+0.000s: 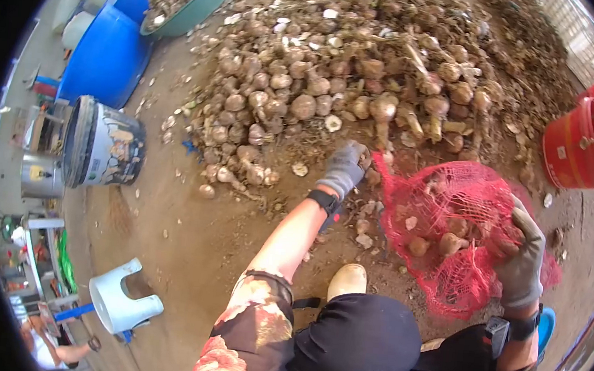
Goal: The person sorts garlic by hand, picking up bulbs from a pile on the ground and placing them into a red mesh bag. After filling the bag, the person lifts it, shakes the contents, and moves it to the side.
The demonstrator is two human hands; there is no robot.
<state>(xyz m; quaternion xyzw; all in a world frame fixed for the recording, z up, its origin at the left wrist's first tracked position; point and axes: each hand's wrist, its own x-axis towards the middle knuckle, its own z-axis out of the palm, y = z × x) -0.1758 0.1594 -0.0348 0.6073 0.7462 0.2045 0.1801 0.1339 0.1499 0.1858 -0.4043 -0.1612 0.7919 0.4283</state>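
Partly full red mesh sack [462,200]

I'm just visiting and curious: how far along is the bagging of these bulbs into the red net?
Early, by the look of it. Done: a few bulbs lie in the red net bag. In hand: the right hand grips the bag's edge while the left hand reaches the near edge of the bulb pile. Left: that large pile lies on the floor, and the bag is far from full.
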